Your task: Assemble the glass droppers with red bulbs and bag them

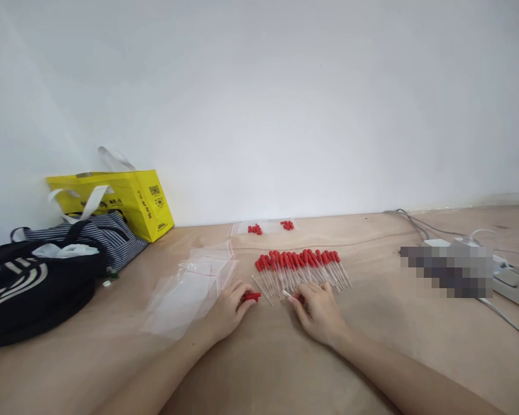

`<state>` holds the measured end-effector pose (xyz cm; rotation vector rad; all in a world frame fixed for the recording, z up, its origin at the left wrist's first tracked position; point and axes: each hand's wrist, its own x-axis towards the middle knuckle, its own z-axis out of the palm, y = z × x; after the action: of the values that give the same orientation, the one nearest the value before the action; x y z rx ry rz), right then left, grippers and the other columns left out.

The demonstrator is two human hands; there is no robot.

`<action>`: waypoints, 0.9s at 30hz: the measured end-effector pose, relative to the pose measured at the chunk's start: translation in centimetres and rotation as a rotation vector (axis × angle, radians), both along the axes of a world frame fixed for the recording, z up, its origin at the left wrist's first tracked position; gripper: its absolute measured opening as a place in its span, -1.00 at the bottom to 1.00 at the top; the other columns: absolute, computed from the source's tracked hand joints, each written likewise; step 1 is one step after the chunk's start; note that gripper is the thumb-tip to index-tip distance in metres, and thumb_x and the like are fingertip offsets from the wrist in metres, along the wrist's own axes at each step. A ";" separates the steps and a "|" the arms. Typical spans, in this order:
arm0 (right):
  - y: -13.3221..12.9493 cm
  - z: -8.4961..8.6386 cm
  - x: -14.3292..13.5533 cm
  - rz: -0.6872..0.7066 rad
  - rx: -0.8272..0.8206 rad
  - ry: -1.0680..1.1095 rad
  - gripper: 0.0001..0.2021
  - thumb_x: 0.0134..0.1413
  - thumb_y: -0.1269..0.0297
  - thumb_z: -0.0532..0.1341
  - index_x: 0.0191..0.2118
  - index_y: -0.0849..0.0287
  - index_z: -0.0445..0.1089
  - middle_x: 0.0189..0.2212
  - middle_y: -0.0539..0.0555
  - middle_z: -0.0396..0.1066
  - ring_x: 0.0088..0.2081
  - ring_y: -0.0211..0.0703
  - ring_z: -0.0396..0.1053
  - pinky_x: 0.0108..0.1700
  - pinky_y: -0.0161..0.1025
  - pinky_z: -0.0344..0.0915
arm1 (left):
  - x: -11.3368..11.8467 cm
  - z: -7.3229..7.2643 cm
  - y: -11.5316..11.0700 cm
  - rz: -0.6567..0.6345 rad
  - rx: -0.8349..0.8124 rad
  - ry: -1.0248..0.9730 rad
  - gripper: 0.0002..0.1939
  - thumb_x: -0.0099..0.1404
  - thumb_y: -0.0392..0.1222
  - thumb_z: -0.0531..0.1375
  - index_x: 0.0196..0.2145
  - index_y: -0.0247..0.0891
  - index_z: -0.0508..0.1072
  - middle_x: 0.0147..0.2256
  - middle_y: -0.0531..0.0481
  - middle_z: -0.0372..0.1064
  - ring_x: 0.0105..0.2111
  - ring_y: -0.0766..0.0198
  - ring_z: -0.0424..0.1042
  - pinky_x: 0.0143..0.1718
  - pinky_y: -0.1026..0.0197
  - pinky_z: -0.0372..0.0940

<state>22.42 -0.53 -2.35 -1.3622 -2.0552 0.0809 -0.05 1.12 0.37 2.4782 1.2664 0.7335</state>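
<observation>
My left hand (234, 304) is closed around a red rubber bulb (252, 297), whose end sticks out towards the right. In my right hand (318, 308), pinched between thumb and fingers, is a thin clear dropper tube (286, 294), its end pointing left; the rest of it is hidden by the fingers. The hands are apart. One bare dropper tube (262, 290) lies on the table between them. Just beyond, a row of droppers (303, 265) lies side by side, red bulbs at the far end and clear tubes towards me.
Clear zip bags (185, 294) lie spread left of my left hand. Near the wall, another bag (270, 226) has red bulbs on it or in it. Far left are a yellow bag (158, 202), a striped bag (130, 245) and a black bag (34, 300). A power strip (516, 282) with cables sits right.
</observation>
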 end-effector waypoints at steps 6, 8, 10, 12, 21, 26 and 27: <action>-0.1 0.4 -0.8 0.091 0.006 0.035 -0.86 0.10 0.34 0.00 -0.41 0.17 0.26 -0.46 -0.03 0.36 -0.38 -0.26 0.25 -0.32 -0.30 -0.09 | 0.7 -0.1 -0.7 0.019 0.122 -0.052 -0.90 0.23 -0.25 0.01 -0.35 -0.21 0.30 -0.36 0.01 0.30 -0.30 0.25 0.29 -0.26 0.19 0.21; -0.2 0.6 -1.3 0.127 0.020 0.034 -0.86 0.10 0.36 -0.01 -0.40 0.17 0.26 -0.46 -0.03 0.36 -0.39 -0.27 0.25 -0.31 -0.30 -0.09 | 0.9 -0.2 -0.8 0.010 0.141 -0.044 -0.91 0.22 -0.25 0.02 -0.35 -0.21 0.31 -0.37 0.01 0.31 -0.31 0.24 0.29 -0.27 0.18 0.21; -0.3 0.7 -1.8 0.153 0.029 0.030 -0.86 0.10 0.38 -0.02 -0.39 0.17 0.26 -0.46 -0.04 0.36 -0.41 -0.28 0.24 -0.31 -0.30 -0.09 | 1.0 -0.3 -0.9 -0.002 0.157 -0.036 -0.92 0.21 -0.27 0.03 -0.35 -0.22 0.32 -0.37 0.00 0.33 -0.31 0.23 0.30 -0.26 0.17 0.21; -0.3 0.8 -2.2 0.167 0.031 0.022 -0.85 0.11 0.39 -0.03 -0.37 0.17 0.27 -0.45 -0.04 0.36 -0.43 -0.30 0.24 -0.30 -0.30 -0.09 | 1.1 -0.3 -0.9 -0.003 0.170 -0.037 -0.92 0.21 -0.28 0.04 -0.35 -0.23 0.32 -0.37 0.00 0.34 -0.30 0.23 0.30 -0.26 0.18 0.21; 0.0 0.4 -2.5 0.202 0.083 0.003 -0.79 0.15 0.34 -0.04 -0.34 0.15 0.32 -0.44 0.00 0.36 -0.43 -0.29 0.23 -0.33 -0.29 -0.07 | 1.1 -0.6 -0.7 -0.018 0.211 -0.050 -0.92 0.21 -0.26 0.05 -0.36 -0.24 0.33 -0.40 0.00 0.33 -0.33 0.24 0.30 -0.31 0.19 0.21; 0.5 -0.3 -2.5 0.182 0.081 0.031 -0.78 0.16 0.25 -0.02 -0.21 0.02 0.36 -0.46 -0.01 0.32 -0.44 -0.28 0.21 -0.37 -0.30 -0.04 | 1.1 -0.9 -0.5 -0.093 0.245 -0.072 -0.87 0.24 -0.25 0.04 -0.30 -0.24 0.36 -0.39 -0.01 0.36 -0.33 0.24 0.30 -0.29 0.19 0.21; 0.6 -0.4 -2.5 0.186 0.076 0.038 -0.77 0.16 0.24 -0.02 -0.20 0.01 0.36 -0.47 -0.01 0.31 -0.45 -0.28 0.21 -0.37 -0.30 -0.03 | 1.1 -0.9 -0.5 -0.104 0.248 -0.078 -0.86 0.24 -0.25 0.03 -0.30 -0.24 0.37 -0.40 -0.01 0.36 -0.34 0.24 0.31 -0.30 0.20 0.21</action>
<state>19.94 0.02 -2.79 -1.1137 -2.1266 0.1078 1.07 0.66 -0.57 2.6552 1.0670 1.0028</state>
